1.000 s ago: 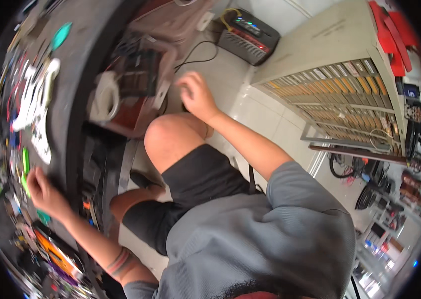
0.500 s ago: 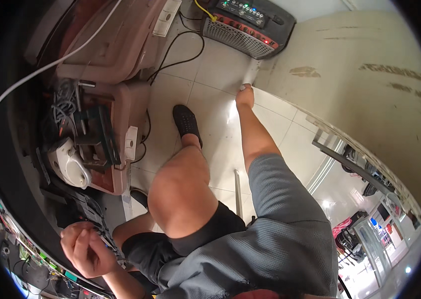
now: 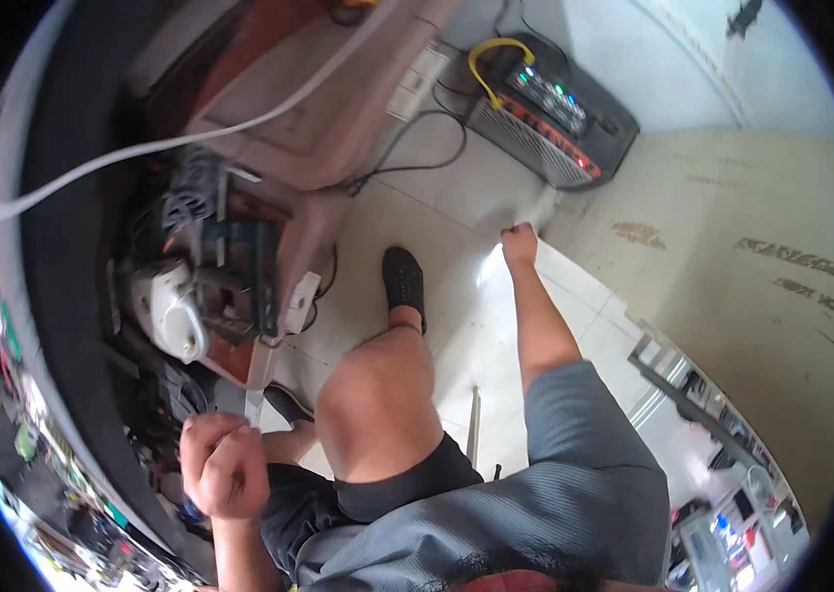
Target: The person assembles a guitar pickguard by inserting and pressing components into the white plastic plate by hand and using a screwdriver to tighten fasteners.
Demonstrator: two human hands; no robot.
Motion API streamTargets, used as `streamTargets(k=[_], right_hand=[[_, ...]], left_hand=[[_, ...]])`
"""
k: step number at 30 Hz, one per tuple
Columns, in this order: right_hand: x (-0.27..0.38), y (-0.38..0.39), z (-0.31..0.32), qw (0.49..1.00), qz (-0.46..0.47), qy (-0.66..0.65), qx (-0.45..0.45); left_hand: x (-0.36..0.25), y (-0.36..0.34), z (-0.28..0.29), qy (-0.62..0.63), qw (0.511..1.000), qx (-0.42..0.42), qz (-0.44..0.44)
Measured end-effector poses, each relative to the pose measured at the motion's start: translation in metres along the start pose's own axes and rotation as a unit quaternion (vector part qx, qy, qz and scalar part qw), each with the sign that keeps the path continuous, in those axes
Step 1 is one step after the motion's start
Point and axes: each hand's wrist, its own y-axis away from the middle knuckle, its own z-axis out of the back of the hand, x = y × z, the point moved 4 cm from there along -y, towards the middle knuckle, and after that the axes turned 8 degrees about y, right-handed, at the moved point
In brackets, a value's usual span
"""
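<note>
In the last second the view has swung off the crowded dark worktop (image 3: 57, 247) towards the floor; the left grip (image 3: 224, 466) has left the small parts there and now hangs right of the worktop's edge, while the right grip (image 3: 520, 245) reaches farther ahead, just beside the large beige flat-sided cabinet (image 3: 713, 227); the work is thus, I judge, between handlings, with neither grip on the parts. The left fingers curl loosely inward, the right ones fold towards the palm; whether either set meets, or encloses something small, I cannot tell; nor whether the right touches the cabinet.

Counted: two grips; one cabinet, to the right of the right grip; one black box with a grey grille and lit controls (image 3: 560, 118), beyond the right grip, with one yellow cable (image 3: 474, 69) at its top; two pinkish-brown plastic shells, the nearer (image 3: 310, 232) ahead of the left grip and the farther (image 3: 338, 158) beyond it; one off-white looped-handle appliance (image 3: 175, 311), in the nearer shell; one pale bending cord (image 3: 150, 148), well ahead of the left grip.
</note>
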Motion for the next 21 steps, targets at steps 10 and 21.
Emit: streamTargets(k=[10,21], right_hand=[[0.275,0.342,0.212,0.802,0.279,-0.424,0.314],[0.333,0.724,0.235,0.609,0.426,-0.281,0.607]], left_hand=[[-0.050,0.086,0.091,0.062,0.987,-0.141,-0.036],[-0.086,0.310,0.194,-0.025,0.947,-0.310,-0.073]])
